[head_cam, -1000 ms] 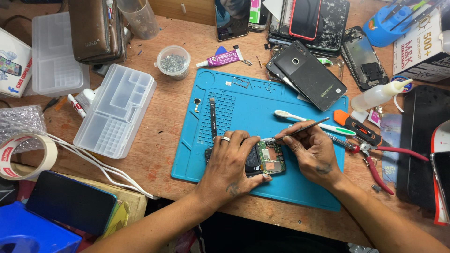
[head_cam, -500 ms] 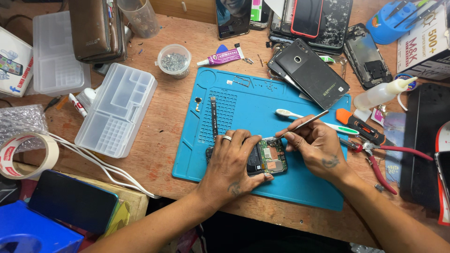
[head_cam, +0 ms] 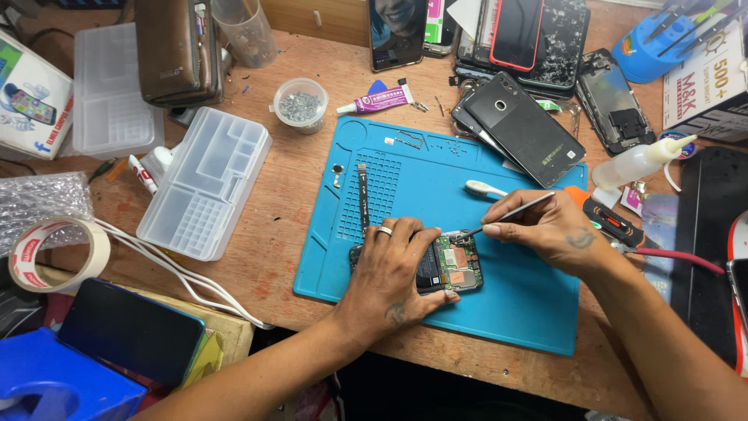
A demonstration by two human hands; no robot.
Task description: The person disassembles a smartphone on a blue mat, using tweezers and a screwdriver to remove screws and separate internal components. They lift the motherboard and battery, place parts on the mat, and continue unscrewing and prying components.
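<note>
On the blue work mat (head_cam: 514, 312) that covers the middle of the wooden desk (head_cam: 304, 203) lies an opened phone (head_cam: 452, 265), back cover off, its green circuit board and black battery showing. The left hand (head_cam: 389, 273) lies flat over the phone's left part, fingers (head_cam: 405, 234) curved and slightly spread over its upper edge, the thumb pressed along its lower edge, so the phone is held down and gripped between thumb and fingers; a ring sits on one finger. The right hand (head_cam: 553, 230) is just right of the phone, its thumb and forefinger pressed together in a pinch on thin metal tweezers (head_cam: 506, 214), the other fingers curled beneath. The tweezers slant down to the left, and their tip touches the top edge of the circuit board near the left hand's fingertips. Just above the tweezers on the mat lies a white plastic tool (head_cam: 485, 188), and a black flex strip (head_cam: 363, 199) lies upright left of it. A black phone back cover (head_cam: 523, 129) rests at the mat's upper right corner. A clear compartment box (head_cam: 206, 183) sits left of the mat, a small tub of screws (head_cam: 301, 105) above it.
</note>
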